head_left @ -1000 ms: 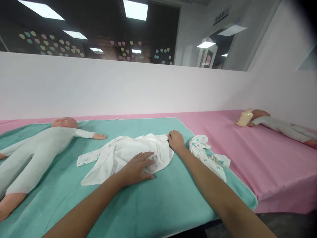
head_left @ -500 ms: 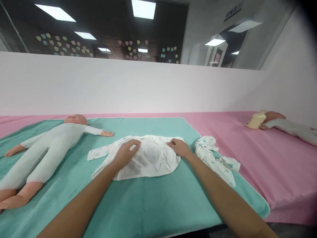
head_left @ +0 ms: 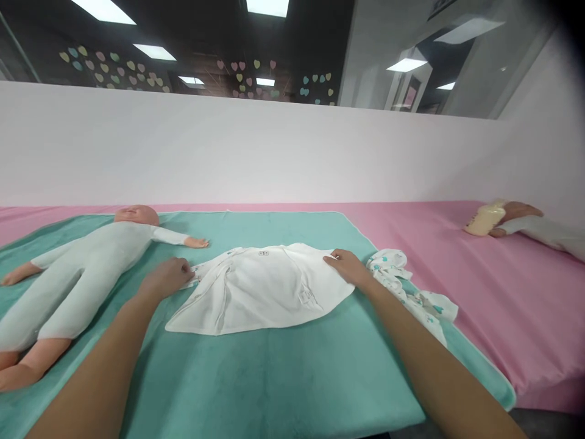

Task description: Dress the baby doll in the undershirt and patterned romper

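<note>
A white baby shirt lies spread flat on the teal mat. My left hand is closed on the shirt's left sleeve end. At the right edge of the shirt, my right hand pinches the fabric. To the left a baby doll in a pale suit lies on its back, one arm stretched toward the shirt. A crumpled patterned garment lies just right of my right hand.
The mat covers a pink padded surface against a white wall. At the far right a second doll lies with a cream bottle by its head. The mat's front edge drops off near me.
My left hand has slid left from the middle of the shirt to its sleeve. The shirt now lies flatter and wider. My right hand has stayed at the right edge.
</note>
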